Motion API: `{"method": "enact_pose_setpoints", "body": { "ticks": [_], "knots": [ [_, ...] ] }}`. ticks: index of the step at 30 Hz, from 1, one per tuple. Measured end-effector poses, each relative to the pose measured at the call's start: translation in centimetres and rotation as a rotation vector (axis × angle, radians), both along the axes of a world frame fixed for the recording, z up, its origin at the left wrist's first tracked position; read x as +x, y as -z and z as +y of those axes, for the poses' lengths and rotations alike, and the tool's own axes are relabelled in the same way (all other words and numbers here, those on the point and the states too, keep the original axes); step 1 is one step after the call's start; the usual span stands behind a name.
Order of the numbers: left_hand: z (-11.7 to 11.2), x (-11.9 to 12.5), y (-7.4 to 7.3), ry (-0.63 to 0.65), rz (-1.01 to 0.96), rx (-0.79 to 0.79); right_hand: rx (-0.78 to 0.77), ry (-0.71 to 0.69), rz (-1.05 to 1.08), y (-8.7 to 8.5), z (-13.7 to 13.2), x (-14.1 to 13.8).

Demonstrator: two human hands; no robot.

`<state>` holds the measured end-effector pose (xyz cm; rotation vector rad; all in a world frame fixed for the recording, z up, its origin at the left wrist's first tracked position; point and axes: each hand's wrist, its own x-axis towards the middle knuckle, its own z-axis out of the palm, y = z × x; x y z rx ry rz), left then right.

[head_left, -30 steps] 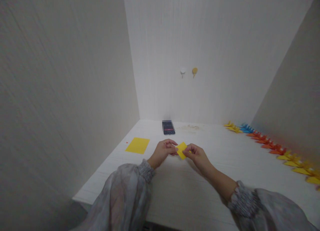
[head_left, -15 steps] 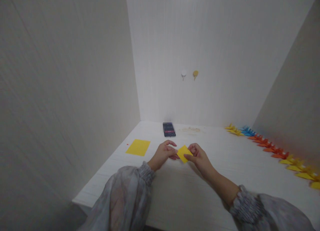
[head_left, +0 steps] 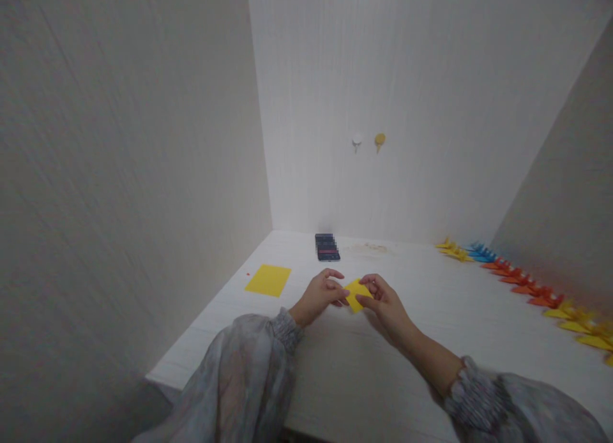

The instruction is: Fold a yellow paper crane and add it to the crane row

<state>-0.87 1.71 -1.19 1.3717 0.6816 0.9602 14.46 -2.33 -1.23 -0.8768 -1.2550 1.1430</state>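
Observation:
A small folded yellow paper (head_left: 357,293) is held just above the white table (head_left: 460,315) between both hands. My left hand (head_left: 320,295) pinches its left edge, fingers curled. My right hand (head_left: 385,303) pinches its right edge from the other side. Both wrists show loose grey sleeves. The underside of the paper and the fingertips behind it are hidden.
A flat yellow paper sheet (head_left: 268,280) lies at the left of the table. A dark phone (head_left: 327,247) lies near the back wall. A row of folded paper figures (head_left: 522,281) in yellow, blue and orange runs along the right wall. Two hooks (head_left: 368,141) hang on the back wall.
The hands have stayed together on the yellow paper, with the fingers shifting slightly along its edges. The view has drifted a little to the left, so everything sits slightly further right.

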Motion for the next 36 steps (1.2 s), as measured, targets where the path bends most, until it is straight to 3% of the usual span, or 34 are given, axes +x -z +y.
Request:
{"method": "enact_pose_setpoints", "body": {
  "ticks": [18,28,36],
  "knots": [
    [-0.2,-0.1,-0.8,-0.058,-0.086,0.002,-0.048,0.032,0.000,-0.6,-0.2,-0.2],
    [-0.6,0.1,-0.8,0.061,-0.018,0.000,-0.127,-0.087,-0.023,0.7,0.3,0.0],
    [-0.2,-0.2,-1.0,-0.010,-0.055,-0.012,-0.120,-0.002,-0.060,-0.4,0.1,0.4]
  ]
}}
